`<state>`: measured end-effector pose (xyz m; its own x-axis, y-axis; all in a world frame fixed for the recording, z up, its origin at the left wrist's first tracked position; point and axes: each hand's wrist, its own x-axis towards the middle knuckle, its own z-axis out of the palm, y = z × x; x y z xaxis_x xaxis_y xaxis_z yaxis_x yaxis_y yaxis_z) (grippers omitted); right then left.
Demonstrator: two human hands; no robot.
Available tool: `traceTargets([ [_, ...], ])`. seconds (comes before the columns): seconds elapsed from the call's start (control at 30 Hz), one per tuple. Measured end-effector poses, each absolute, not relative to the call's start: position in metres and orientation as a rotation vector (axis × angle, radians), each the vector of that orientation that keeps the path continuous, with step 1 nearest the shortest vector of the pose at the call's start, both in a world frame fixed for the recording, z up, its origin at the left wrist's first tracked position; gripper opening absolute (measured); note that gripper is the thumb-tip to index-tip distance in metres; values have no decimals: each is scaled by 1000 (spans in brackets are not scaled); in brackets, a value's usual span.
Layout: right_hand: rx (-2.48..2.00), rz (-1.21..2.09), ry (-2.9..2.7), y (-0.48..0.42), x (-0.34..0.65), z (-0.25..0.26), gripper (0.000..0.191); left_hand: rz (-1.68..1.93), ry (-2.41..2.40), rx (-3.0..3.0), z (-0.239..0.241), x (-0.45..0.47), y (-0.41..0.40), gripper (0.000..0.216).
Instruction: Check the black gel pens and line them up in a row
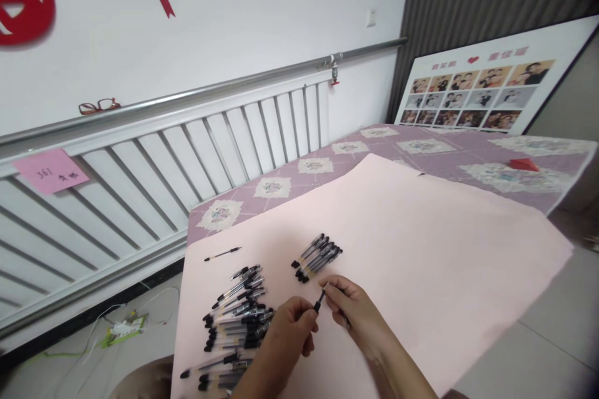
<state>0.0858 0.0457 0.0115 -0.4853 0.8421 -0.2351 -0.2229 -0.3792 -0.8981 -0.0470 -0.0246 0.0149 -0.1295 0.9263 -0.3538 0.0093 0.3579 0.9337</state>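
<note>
My left hand (294,329) is closed, thumb and fingers pinched round a black-gripped gel pen (319,303). The pen points up and to the right, and the left hand hides most of it. Fingers of my right hand (350,304) pinch at the pen's upper tip; a dark, slim piece also shows in that palm, too covered to name. Just beyond the hands lies a neat group of capped pens (318,257), side by side. Left of my left hand, a looser pile of clear-barrelled pens (238,318) with black caps spreads out, partly hidden by the forearm.
A lone thin pen or refill (223,254) lies behind the pile. Pink paper (421,274) covers much of the table over a purple patterned cloth (349,148). A white radiator (206,156) runs along the wall; a power strip (124,329) with cables is on the floor.
</note>
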Motion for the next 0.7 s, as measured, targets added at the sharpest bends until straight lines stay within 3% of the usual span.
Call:
traceTargets([
  [0.37, -958, 1899, -1316, 40, 83, 12, 15, 1088, 1360, 854, 14, -42, -20, 34],
  [0.7, -844, 1911, -1068, 44, 87, 10, 21, 1020, 1425, 782, 20, -39, -20, 21],
])
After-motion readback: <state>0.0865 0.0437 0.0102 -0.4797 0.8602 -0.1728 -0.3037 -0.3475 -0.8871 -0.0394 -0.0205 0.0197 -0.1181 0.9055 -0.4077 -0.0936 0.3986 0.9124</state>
